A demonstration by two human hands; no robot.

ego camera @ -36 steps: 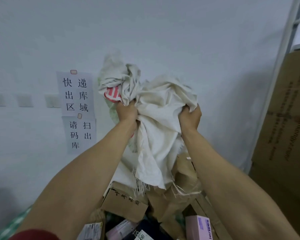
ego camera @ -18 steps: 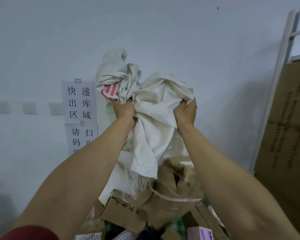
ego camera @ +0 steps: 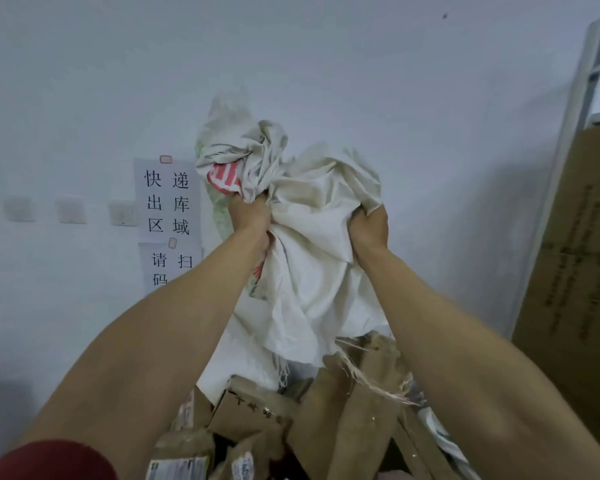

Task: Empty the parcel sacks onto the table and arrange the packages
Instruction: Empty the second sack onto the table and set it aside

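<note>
Obs: left arm (ego camera: 160, 341) – dark red sleeve (ego camera: 49, 460), plain fabric, edge ending well short of the wrist, forearm bare below it; right arm (ego camera: 465, 341) – bare throughout visible length; left grip (ego camera: 248, 216) and right grip (ego camera: 369, 230) both bare

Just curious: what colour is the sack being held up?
The sack is off-white, with red print near the left hand; seen best in the head view.

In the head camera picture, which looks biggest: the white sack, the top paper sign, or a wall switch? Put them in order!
1. white sack
2. top paper sign
3. wall switch
The sack is held nearer the camera, so it may look bigger than it is.
</note>
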